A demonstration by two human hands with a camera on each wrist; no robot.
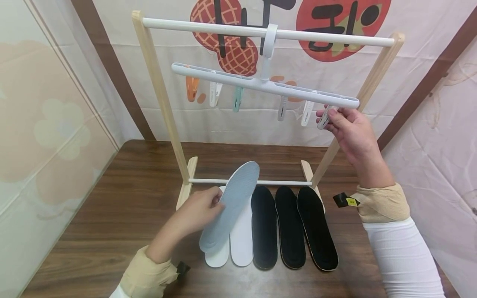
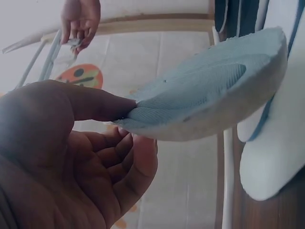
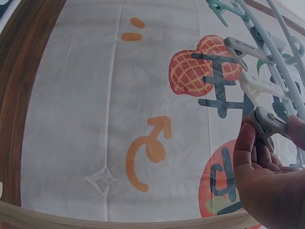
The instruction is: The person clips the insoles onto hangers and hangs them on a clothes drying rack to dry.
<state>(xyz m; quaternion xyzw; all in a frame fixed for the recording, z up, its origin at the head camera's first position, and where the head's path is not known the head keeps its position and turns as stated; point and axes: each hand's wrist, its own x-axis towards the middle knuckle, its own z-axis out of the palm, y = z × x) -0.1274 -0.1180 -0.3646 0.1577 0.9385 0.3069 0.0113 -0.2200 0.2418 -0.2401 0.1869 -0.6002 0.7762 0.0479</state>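
My left hand (image 1: 197, 211) pinches the edge of a light grey-blue insole (image 1: 234, 203) between thumb and fingers. The insole is tilted above two white insoles (image 1: 242, 244) on the table and partly covers them. Its textured face and pale edge show in the left wrist view. Up at the hanger (image 1: 261, 85), my right hand (image 1: 354, 134) pinches the grey clothespin (image 1: 324, 119) at the right end. In the right wrist view the thumb lies on one side of this clothespin (image 3: 269, 121) and the fingers on the other. The hanger slopes down towards that hand.
Three black insoles (image 1: 265, 227) lie beside the white ones. The hanger hooks over the white top rod (image 1: 223, 29) of a wooden rack (image 1: 164, 95). Orange (image 1: 191, 89), white (image 1: 215, 93), teal (image 1: 238, 98) and other clothespins hang along it. A printed cloth (image 1: 275, 132) hangs behind.
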